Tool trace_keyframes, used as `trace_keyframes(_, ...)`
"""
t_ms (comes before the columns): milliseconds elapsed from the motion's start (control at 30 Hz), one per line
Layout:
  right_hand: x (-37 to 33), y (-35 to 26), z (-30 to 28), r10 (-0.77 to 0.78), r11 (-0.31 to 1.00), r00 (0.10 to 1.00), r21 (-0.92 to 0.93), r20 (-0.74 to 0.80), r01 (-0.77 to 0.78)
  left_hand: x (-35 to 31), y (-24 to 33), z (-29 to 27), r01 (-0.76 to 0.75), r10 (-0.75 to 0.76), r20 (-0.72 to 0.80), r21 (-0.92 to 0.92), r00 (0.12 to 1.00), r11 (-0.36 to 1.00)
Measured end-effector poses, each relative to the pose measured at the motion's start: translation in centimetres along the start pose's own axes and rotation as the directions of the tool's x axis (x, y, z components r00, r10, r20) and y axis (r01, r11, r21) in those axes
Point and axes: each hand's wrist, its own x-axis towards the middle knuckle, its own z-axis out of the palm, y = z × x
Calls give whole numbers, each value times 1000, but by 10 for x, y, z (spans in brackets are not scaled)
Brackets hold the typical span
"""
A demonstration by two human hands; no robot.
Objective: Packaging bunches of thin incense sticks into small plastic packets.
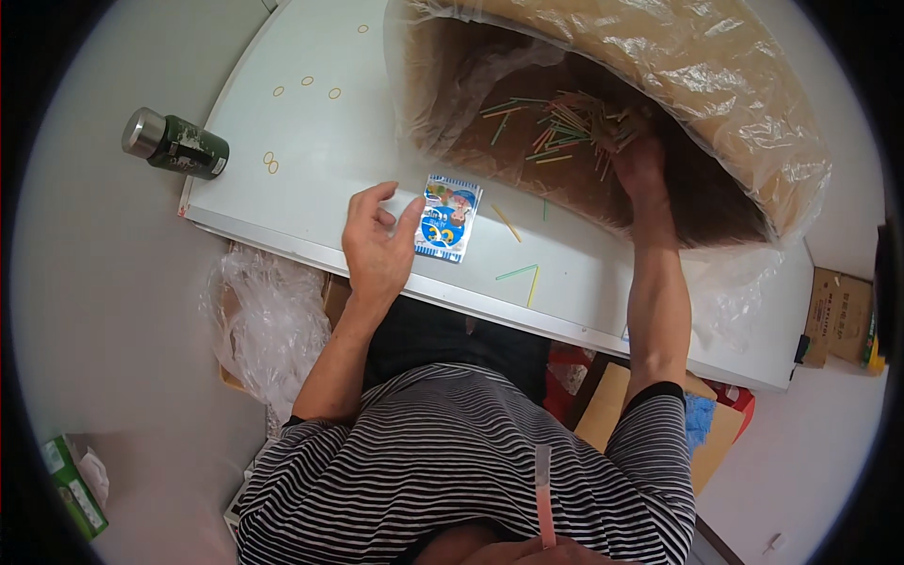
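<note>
Beside the table's front edge, my left hand [379, 243] is raised with its fingers loosely bent and apart, holding nothing. Its thumb comes up to the left edge of a small blue and white printed sachet [448, 218], which lies flat on the white table [311, 202]. My right hand [633, 143] reaches deep into a plastic-lined box [574, 202]. There it is at a heap of thin coloured sticks [565, 127], in green, yellow and pink. Shadow and blur keep me from making out its fingers or any sticks between them.
Several rubber bands [307, 81] are scattered on the table's left side. A dark green bottle [184, 148] lies at the left edge. Loose sticks [507, 224] lie in front of the box. Crumpled clear plastic [268, 315] hangs below the table; a brown carton [833, 315] is at right.
</note>
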Motion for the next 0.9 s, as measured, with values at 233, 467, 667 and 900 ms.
trace_keyframes(233, -17, -8, 10, -94, 147, 923, 923, 372, -357, 0, 10, -4, 282, -251, 130, -382, 959, 880)
trace_keyframes(467, -38, -30, 29, 65, 822, 997, 568, -31, -36, -7, -5, -3, 237, -224, 76, -302, 972, 923)
trace_keyframes(667, -68, -37, 43, -92, 931, 996, 354, -3, 87, -11, -10, 0, 193, -197, 113, 45, 974, 980)
trace_keyframes(900, -68, -28, 44, -137, 971, 989, 206, 56, 123, -5, -3, 9, 141, -185, 182, 231, 966, 963)
